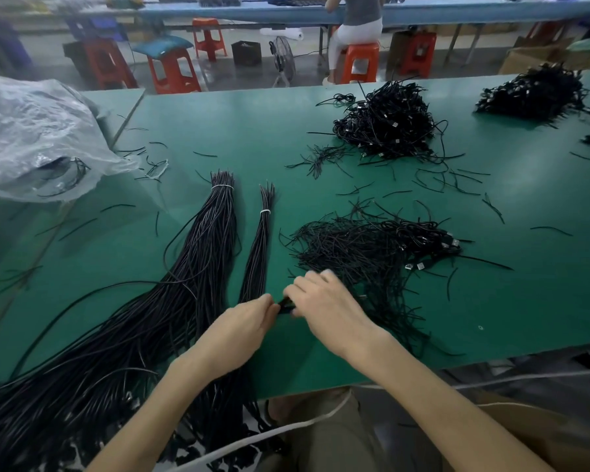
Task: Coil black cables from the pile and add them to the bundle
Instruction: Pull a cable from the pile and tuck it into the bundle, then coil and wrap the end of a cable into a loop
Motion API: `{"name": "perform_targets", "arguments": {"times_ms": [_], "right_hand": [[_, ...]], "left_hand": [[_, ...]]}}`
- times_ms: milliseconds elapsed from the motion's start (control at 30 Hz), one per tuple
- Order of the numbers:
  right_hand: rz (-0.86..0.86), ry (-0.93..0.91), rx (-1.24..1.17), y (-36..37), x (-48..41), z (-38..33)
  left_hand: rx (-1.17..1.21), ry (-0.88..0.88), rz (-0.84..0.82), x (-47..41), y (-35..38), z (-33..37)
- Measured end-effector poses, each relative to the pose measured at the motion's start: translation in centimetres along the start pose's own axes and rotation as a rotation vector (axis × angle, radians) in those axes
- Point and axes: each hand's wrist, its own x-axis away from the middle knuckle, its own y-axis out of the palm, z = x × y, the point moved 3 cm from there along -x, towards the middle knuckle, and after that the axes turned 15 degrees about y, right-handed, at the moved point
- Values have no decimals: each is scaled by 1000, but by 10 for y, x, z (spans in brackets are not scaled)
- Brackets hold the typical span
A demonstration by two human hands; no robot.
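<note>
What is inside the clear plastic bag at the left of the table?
A few black cables show through the plastic bag; its crumpled folds hide anything deeper.

Your green table [218, 124] fills most of the view. At ten o'clock a crumpled clear plastic bag [31, 131] lies on it. Past the far edge, at eleven o'clock, a red stool [172, 71] carries a blue cushion [164, 46]. At twelve o'clock a black bin [246, 52] stands on the floor, a floor fan [282, 59] just beside it. At one o'clock a person [360, 11] sits on an orange stool [360, 61] at a long blue table [252, 10]. At two o'clock you see cardboard boxes [539, 56].
</note>
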Motion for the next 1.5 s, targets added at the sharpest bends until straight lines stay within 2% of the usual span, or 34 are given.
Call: {"name": "perform_targets", "arguments": {"times_ms": [100,200,333,400,633,733,867,1033,1100,1167,1267,1367,1500], "right_hand": [[154,211,59,-10,-11,24],[267,493,22,-18,-21,59],[63,701,17,1,-26,82],[18,718,-10,12,-25,85],[111,760,-130,11,-25,100],[175,774,-256,8,-21,101],[333,653,-425,-6,-16,86],[459,488,-442,-22,-5,47],[464,402,-347,-23,-2,31],[404,382,-318,-18,-2,21],[216,555,-709,-14,-4,15],[128,542,-728,-10,-5,9],[-59,647,-884,-3,-5,10]], "left_hand": [[49,-96,223,5,-3,-22],[141,-197,350,8,-6,-42],[244,-231,394,7,2,-51],[252,-220,391,7,6,-49],[276,-194,371,5,13,-46],[304,-195,381,2,16,-43],[362,-163,373,-7,18,-32],[441,-159,377,-19,21,-20],[481,-167,398,-23,22,-18],[513,-171,416,-26,24,-16],[468,-158,418,-27,25,-14],[349,-104,392,-26,25,-12],[283,-56,372,-29,27,-8]]}}
